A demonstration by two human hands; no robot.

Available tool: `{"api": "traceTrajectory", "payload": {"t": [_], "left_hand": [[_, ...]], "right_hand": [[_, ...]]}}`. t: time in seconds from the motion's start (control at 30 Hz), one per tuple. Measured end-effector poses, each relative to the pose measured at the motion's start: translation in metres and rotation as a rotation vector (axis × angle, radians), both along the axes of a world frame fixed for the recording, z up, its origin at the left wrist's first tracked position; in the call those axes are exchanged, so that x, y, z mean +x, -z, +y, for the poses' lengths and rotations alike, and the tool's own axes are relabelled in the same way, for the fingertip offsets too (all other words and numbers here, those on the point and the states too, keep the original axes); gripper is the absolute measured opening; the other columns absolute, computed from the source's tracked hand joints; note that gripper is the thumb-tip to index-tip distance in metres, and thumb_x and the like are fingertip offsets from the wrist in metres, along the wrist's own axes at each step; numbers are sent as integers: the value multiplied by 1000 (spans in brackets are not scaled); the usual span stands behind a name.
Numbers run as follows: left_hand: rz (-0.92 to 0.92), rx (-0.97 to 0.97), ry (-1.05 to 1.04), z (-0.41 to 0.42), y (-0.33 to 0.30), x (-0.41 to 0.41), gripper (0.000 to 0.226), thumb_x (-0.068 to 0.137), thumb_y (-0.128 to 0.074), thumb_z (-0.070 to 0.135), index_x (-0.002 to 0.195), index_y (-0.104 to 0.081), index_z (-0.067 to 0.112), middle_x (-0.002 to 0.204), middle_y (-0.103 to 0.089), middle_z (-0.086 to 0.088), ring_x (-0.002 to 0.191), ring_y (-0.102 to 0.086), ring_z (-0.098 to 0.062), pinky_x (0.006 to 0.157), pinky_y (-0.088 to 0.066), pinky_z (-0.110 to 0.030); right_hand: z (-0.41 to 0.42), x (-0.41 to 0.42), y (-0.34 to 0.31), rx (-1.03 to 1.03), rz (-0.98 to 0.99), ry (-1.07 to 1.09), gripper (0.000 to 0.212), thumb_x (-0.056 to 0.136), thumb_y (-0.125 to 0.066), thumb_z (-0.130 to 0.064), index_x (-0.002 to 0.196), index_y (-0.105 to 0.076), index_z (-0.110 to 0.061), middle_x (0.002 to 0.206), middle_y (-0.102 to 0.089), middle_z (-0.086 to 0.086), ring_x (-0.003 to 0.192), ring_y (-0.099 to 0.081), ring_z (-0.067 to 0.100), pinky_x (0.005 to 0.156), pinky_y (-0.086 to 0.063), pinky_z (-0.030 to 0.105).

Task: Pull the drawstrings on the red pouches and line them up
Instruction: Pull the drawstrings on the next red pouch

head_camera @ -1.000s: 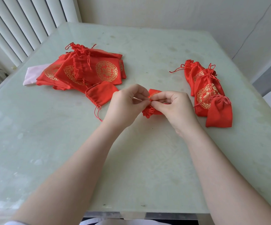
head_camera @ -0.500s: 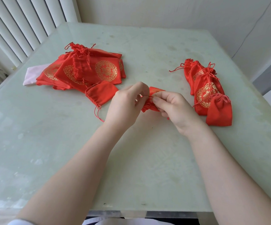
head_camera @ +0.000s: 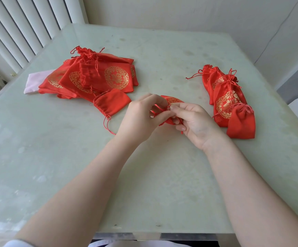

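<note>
Since half a second ago the hands had drifted apart a bit. The left hand (head_camera: 141,116) and right hand (head_camera: 192,120) pinched the cords of the small red satin pouch with gold print (head_camera: 171,100), held above the pale green tabletop (head_camera: 91,166). I'd have pulled both cords evenly, straight outward, then added it to the cinched row (head_camera: 230,100) right of the hands.

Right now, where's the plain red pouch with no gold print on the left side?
In the head view, the plain pouch lies on the table at the near right edge of the left pile, just left of the left hand.
</note>
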State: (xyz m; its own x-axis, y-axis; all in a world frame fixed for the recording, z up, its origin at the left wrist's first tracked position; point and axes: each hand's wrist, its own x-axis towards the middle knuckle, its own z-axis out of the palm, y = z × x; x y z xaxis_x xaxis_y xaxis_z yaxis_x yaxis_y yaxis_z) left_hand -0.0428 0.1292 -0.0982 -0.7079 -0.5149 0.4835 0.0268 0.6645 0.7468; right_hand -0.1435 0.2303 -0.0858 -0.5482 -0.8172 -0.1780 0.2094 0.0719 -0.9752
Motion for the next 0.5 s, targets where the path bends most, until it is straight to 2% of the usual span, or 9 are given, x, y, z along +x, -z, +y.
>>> {"api": "traceTrajectory", "payload": {"t": [0.13, 0.27, 0.5], "left_hand": [[-8, -149, -33, -5, 0, 1, 19, 77, -65, 24, 80, -67, 5, 76, -64, -4, 64, -63, -18, 62, -53, -37], [-7, -275, -87, -7, 0, 2, 30, 82, -48, 31, 79, -63, 5, 75, -62, -7, 64, -60, -28, 55, -53, -42], [-85, -269, -27, -6, 4, 0, 34, 83, -43, 34, 84, -63, 6, 80, -63, -7, 67, -58, -25, 60, -52, -40]], "right_hand": [[-1, 1, 2, 10, -23, 10, 24, 92, -49, -6, 70, -57, -12, 58, -44, -4, 52, -34, 5, 42, -17, 16], [-2, 0, 0, -23, -53, 21, 20, 90, -49, 0, 74, -57, -10, 61, -43, 1, 51, -37, 4, 39, -21, 13], [0, -2, 2, -17, -111, 5, 22, 90, -46, 4, 73, -55, -5, 55, -46, 0, 49, -38, 5, 38, -21, 13]]}}
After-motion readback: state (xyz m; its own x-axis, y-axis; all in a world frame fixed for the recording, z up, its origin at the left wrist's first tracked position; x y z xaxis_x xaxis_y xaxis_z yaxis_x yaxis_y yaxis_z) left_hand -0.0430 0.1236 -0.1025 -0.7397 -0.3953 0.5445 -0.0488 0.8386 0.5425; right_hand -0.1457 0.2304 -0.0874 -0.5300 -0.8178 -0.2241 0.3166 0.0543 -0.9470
